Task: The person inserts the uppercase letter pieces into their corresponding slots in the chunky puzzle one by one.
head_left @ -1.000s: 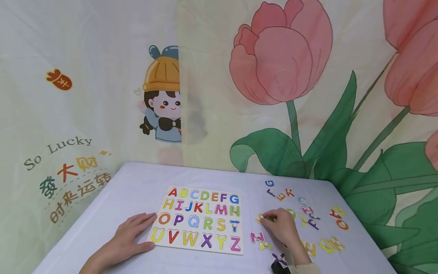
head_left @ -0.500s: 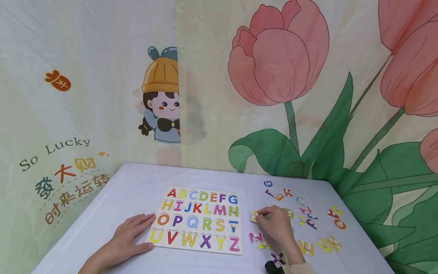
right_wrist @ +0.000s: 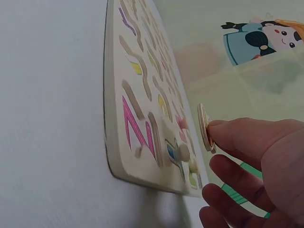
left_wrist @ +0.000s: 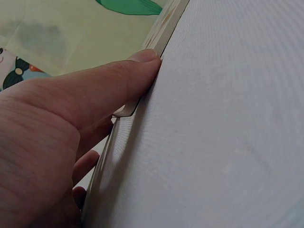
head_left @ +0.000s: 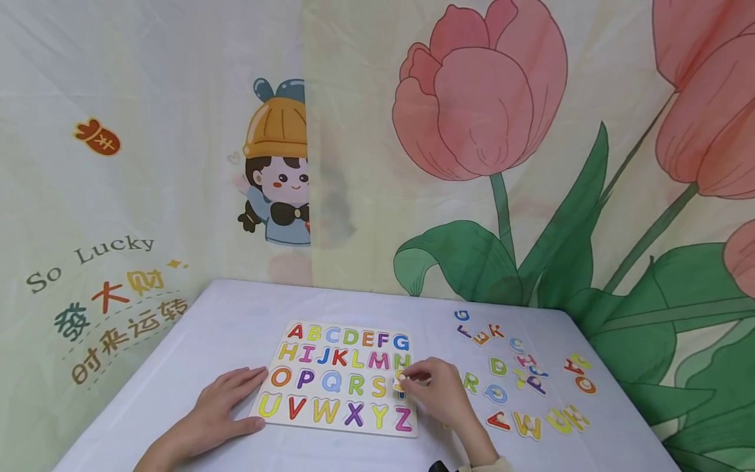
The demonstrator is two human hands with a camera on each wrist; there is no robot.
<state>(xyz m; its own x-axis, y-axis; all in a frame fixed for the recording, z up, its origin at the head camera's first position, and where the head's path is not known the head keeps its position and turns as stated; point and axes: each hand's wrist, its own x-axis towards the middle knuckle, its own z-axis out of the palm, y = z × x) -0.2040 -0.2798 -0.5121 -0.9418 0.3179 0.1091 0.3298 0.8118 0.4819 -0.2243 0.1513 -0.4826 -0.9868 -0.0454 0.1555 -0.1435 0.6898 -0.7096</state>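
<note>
My right hand [head_left: 439, 392] pinches a yellow letter S piece [head_left: 399, 377] over the right side of the wooden alphabet board [head_left: 336, 429]. In the right wrist view the thin piece [right_wrist: 204, 128] is seen edge-on, held above the board's surface and apart from it. Below it, a blue T piece [right_wrist: 175, 153] with a round knob sits in its slot. At the board's left edge rests my left hand [head_left: 215, 408], fingers extended; in the left wrist view its thumb [left_wrist: 109, 88] touches the board's side.
Loose knobbed letters lie right of the board, among them a green D [head_left: 498, 366], a blue Q [head_left: 495, 393], a red V [head_left: 498, 420] and a yellow W [head_left: 527, 425]. A printed curtain [head_left: 354, 164] hangs behind the white table [head_left: 236, 314].
My right hand has picked up the yellow S from the table and carried it left over the board's right edge. The left hand has stayed in place.
</note>
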